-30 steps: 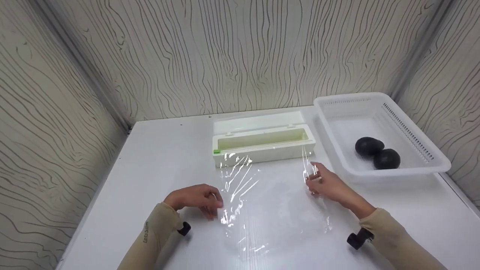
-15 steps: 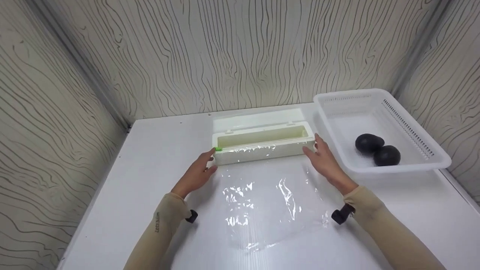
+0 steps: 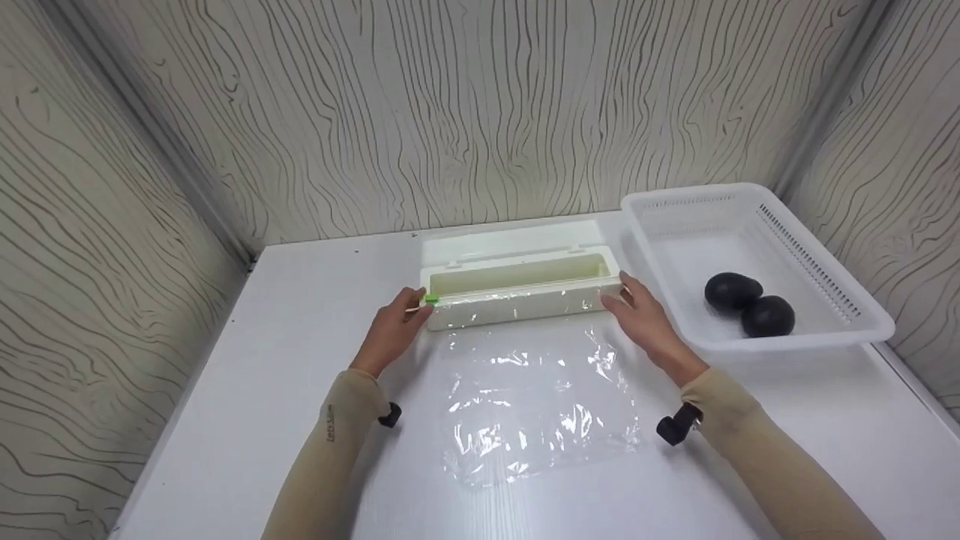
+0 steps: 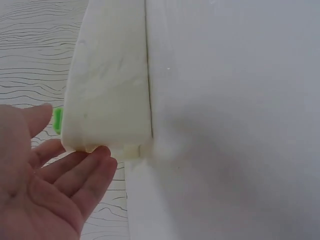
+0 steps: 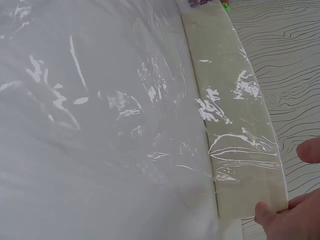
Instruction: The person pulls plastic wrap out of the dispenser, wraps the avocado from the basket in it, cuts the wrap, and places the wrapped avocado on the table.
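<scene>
A cream cling film dispenser lies lengthwise at the back of the table, its lid folded back. At its left end sits a green slider. Clear cling film runs over its front face and spreads, wrinkled, across the tabletop. My left hand holds the left end, thumb tip right by the slider and fingers against the end face. My right hand grips the opposite end, its thumb on the film-covered front. Fingers there are partly hidden in the right wrist view.
A white plastic basket stands on the right, close beside the dispenser. Two dark, rounded objects lie in it, touching in this view. Wood-grain panels rise behind the table and at both sides.
Both hands have moved forward from the film to the dispenser's ends. The right hand has let go of the film, which now lies flatter on the table. The left hand has closed in on the slider end.
</scene>
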A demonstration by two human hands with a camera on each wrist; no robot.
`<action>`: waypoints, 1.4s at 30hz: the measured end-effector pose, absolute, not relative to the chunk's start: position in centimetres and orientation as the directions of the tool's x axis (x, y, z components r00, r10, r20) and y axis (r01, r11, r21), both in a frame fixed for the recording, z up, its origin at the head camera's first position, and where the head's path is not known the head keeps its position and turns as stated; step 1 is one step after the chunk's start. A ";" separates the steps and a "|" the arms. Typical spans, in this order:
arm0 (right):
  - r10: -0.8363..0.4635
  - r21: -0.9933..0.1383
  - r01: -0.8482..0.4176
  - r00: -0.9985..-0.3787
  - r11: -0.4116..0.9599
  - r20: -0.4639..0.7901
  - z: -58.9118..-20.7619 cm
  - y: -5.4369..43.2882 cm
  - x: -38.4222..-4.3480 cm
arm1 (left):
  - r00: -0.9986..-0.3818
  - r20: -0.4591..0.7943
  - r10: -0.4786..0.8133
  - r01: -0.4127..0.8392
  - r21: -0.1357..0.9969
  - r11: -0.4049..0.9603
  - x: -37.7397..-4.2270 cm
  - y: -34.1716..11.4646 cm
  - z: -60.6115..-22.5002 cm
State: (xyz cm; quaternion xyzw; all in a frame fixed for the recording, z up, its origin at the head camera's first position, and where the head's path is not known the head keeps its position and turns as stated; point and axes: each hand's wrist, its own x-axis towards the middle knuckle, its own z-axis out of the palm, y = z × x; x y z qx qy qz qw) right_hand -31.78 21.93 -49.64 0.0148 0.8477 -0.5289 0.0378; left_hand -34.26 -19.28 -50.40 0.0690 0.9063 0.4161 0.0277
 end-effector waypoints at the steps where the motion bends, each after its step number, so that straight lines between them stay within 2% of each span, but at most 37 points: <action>1: -0.003 -0.890 0.059 -0.998 0.452 -0.068 -49.7 21.9 -31.9 | -0.990 0.018 0.136 0.103 0.754 0.649 -34.7 -19.2 -50.4; 9: 0.063 -0.867 0.017 -0.998 0.498 0.017 -50.3 21.6 -32.7 | -0.996 0.075 0.056 0.093 0.724 0.684 -36.9 -18.7 -50.7; 19: 0.112 -0.856 0.018 -0.993 0.517 0.047 -50.5 22.0 -32.4 | -0.999 0.042 0.017 0.042 0.723 0.690 -37.5 -17.6 -50.7; 30: 0.087 -0.865 0.001 -0.995 0.501 0.050 -50.6 21.7 -32.8 | -0.997 0.070 0.041 0.079 0.743 0.664 -37.7 -18.5 -50.8; 42: 0.014 -0.869 -0.027 -0.999 0.493 0.039 -50.5 22.4 -33.0 | -1.000 0.012 0.024 0.025 0.721 0.693 -37.9 -18.3 -51.1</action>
